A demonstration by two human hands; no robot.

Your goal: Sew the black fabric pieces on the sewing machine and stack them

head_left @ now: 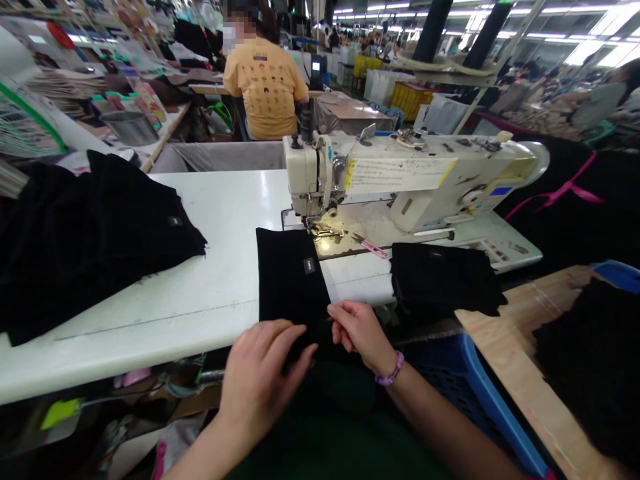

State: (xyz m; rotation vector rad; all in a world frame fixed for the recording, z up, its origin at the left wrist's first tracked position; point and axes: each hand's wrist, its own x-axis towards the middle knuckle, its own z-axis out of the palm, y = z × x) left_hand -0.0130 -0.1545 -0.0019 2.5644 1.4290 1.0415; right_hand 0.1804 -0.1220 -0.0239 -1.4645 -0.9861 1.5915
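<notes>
Pinching the black folded garment (pixel 293 280) at its edge, right hand (pixel 361 335); left hand (pixel 256 380) on it, fingers together, any pinch hidden; garment lying on white counter (pixel 165 267), just before sewing machine (pixel 425 177).

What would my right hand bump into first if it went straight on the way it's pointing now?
Most likely the black folded cloth. The right hand's fingertips already look to be at its edge, though depth is hard to judge from this view.
</notes>
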